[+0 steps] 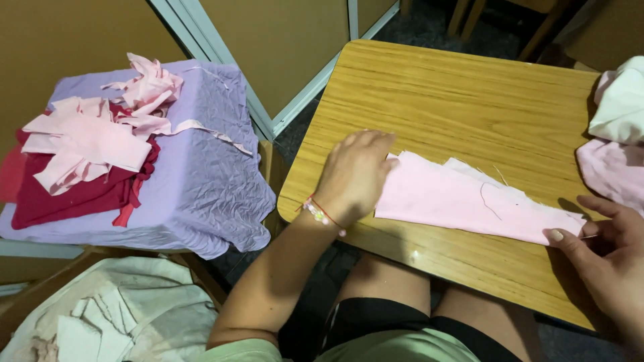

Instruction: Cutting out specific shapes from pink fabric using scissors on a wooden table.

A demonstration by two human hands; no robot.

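A folded strip of pale pink fabric (463, 200) lies across the near part of a small wooden table (463, 100). My left hand (354, 173) rests flat on the strip's left end, pressing it down; a beaded bracelet and a red thread circle that wrist. My right hand (604, 245) pinches the strip's right tip between thumb and fingers near the table's right side. A loose thread curls on the cloth's middle.
To the left, a stand draped in lilac cloth (201, 174) carries pink fabric scraps (100, 134) and dark red cloth (74, 194). More pale pink and white cloth (620, 127) lies at the table's right edge. A white bundle (114, 315) sits low left. My knees are under the table.
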